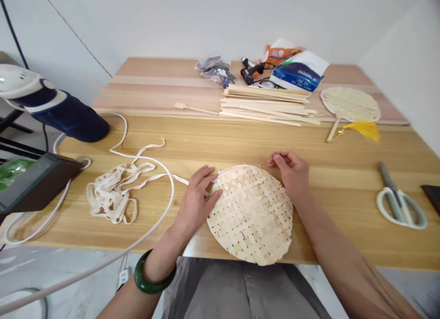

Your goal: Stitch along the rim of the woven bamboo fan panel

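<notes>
A round woven bamboo fan panel (252, 213) lies flat at the table's front edge, its lower rim reaching over it. My left hand (195, 197) grips its upper left edge, the thumb on the weave and the fingers by the rim. A white cloth tape (235, 168) runs along the top rim and passes under my left hand to a loose heap of tape (113, 195) on the left. Beside the upper right rim, my right hand (292, 172) is closed in a pinch. From the rim a thin thread (264, 164) leads to its fingertips; whether a needle is there is too small to tell.
White-handled scissors (400, 204) lie at right. A finished fan (350, 104) with a yellow tassel (366, 130), bamboo strips (264, 106), a glue gun (252, 71) and a blue box (297, 76) are farther back. A white cable (168, 172) loops across the left side.
</notes>
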Demonstrator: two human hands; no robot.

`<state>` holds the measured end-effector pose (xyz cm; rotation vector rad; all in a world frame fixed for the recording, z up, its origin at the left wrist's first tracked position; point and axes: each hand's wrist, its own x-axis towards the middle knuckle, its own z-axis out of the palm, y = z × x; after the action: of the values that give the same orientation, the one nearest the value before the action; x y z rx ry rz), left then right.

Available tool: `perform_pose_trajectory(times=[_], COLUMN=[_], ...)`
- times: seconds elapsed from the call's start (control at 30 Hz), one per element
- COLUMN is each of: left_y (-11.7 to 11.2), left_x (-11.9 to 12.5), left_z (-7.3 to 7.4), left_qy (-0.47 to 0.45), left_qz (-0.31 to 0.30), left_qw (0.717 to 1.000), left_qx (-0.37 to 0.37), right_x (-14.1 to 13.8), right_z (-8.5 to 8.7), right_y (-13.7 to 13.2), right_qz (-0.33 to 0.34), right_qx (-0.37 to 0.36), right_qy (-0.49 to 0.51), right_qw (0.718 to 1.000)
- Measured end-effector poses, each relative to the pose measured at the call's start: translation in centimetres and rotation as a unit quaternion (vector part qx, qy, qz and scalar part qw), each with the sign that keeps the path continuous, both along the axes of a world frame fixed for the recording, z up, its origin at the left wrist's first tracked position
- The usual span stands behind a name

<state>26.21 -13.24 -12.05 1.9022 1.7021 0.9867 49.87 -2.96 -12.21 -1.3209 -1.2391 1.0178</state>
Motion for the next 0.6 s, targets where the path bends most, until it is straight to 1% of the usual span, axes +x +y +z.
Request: perform_pose_trajectory(times=[0.5,0.6], left_y=[0.14,0.11], left_x=[-0.15,-0.15], left_z=[0.16,0.26], left_qy=[-0.024,-0.021], left_qz=[-0.029,-0.027], left_qw=[0.999,0.999], left_qx=[-0.003,-0.009], right_x=[-0.17,-0.16], right_z=[0.11,0.16], right_y=[0.04,-0.02], right_qz=[-0.003,0.000], right_qx=[-0.005,-0.003], right_qy=[-0.011,-0.016], right_qw=[1.000,1.000])
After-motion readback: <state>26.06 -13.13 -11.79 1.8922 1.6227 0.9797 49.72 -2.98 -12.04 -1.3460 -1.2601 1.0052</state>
